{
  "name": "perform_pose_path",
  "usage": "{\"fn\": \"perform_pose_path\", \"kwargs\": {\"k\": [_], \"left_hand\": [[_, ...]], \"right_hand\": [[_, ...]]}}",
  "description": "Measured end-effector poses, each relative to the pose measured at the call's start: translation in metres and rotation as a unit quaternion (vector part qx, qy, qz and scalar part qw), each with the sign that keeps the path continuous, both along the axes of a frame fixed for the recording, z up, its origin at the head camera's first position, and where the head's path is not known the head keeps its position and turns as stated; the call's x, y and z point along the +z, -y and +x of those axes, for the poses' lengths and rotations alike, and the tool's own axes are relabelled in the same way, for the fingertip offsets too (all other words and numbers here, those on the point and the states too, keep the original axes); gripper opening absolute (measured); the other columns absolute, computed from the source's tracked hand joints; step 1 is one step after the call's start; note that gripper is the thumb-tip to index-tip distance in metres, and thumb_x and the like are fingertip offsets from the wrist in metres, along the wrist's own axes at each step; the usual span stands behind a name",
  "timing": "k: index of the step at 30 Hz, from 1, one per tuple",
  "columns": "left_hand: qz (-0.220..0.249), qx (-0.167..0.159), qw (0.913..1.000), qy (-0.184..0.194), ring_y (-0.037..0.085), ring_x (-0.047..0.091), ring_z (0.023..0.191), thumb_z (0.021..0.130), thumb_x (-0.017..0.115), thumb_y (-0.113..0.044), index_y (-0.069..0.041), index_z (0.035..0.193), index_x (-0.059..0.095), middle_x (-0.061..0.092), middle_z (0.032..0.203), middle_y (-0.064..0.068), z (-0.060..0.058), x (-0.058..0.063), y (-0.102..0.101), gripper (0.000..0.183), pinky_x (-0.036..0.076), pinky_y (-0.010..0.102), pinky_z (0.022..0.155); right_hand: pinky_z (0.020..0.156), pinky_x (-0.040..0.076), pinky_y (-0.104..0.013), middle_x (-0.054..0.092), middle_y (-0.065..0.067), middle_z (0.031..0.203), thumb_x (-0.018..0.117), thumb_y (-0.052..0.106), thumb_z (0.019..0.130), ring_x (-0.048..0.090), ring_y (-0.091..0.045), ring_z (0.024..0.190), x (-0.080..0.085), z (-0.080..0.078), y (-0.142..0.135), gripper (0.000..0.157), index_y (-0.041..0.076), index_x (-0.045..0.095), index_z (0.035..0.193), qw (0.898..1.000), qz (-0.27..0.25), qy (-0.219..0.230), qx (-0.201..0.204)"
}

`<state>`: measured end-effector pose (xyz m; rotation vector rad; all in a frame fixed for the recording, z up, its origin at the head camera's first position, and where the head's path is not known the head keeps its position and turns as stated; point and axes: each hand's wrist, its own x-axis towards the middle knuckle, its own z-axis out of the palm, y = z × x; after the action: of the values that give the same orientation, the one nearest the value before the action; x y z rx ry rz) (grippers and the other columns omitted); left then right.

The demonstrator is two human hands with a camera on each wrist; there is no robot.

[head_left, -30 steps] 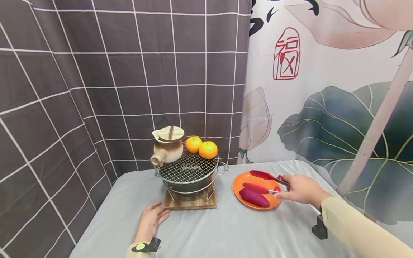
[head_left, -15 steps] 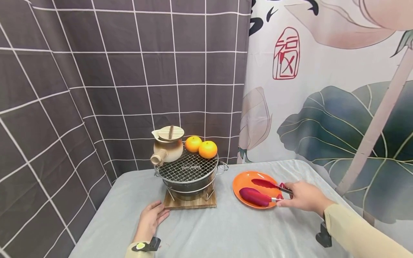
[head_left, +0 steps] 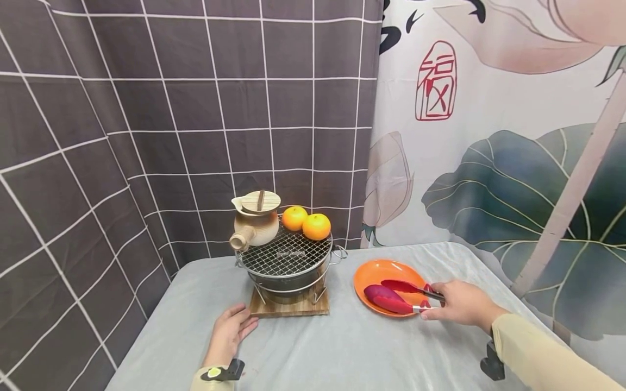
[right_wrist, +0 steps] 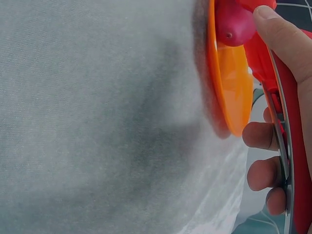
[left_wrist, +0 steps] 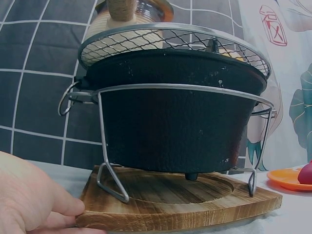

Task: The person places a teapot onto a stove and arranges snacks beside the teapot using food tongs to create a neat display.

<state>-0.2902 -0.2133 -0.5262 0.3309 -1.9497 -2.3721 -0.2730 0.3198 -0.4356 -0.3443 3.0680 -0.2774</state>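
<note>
My right hand (head_left: 464,306) grips red tongs (head_left: 398,307) with metal arms, over the right rim of an orange plate (head_left: 379,266). A purple sweet potato (head_left: 374,291) lies on that plate. One tong head overlaps its near side; the other lies along its far side. In the right wrist view, my thumb and curled fingers wrap the tong handles (right_wrist: 296,146). My left hand (head_left: 229,334) touches the front left corner of a wooden board (head_left: 288,310), its fingers extended. The left wrist view shows fingertips (left_wrist: 73,205) right at that corner.
On the board stands a black stove (left_wrist: 175,122) in a wire frame, topped by a round wire grill (head_left: 283,258). A lidded clay teapot (head_left: 256,225) and two oranges (head_left: 316,226) rest on the grill. Grey cloth (head_left: 337,353) covers the table.
The tongs have shifted toward the table's front, so their heads now straddle the sweet potato, and they have drawn closer together. My left hand stays at the board's corner.
</note>
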Motion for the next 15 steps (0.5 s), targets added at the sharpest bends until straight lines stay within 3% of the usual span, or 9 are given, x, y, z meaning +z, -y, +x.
{"fn": "perform_pose_path", "kwargs": {"k": [10,15], "left_hand": [[-0.002,-0.004,1.0000,0.000,0.023,0.069,0.091,0.103,0.050,0.000,0.023,0.146,0.024,0.042,0.135,0.046,-0.0014,0.0003,0.0000,0.056,0.063,0.039,0.089],[-0.003,-0.005,1.0000,-0.003,0.023,0.069,0.090,0.102,0.050,0.002,0.024,0.145,0.024,0.044,0.133,0.045,0.0002,-0.0001,-0.0002,0.055,0.064,0.038,0.088]], "right_hand": [[0.050,0.045,-0.027,0.052,0.005,0.067,0.078,0.067,0.073,0.048,-0.013,0.062,-0.0044,-0.0001,-0.0009,0.088,-0.002,0.067,0.126,1.000,0.012,-0.007,0.014],[0.060,0.059,-0.034,0.069,-0.001,0.086,0.078,0.068,0.072,0.059,-0.015,0.071,-0.0081,-0.0019,-0.0033,0.088,-0.003,0.068,0.123,0.999,0.021,-0.011,0.025]]}}
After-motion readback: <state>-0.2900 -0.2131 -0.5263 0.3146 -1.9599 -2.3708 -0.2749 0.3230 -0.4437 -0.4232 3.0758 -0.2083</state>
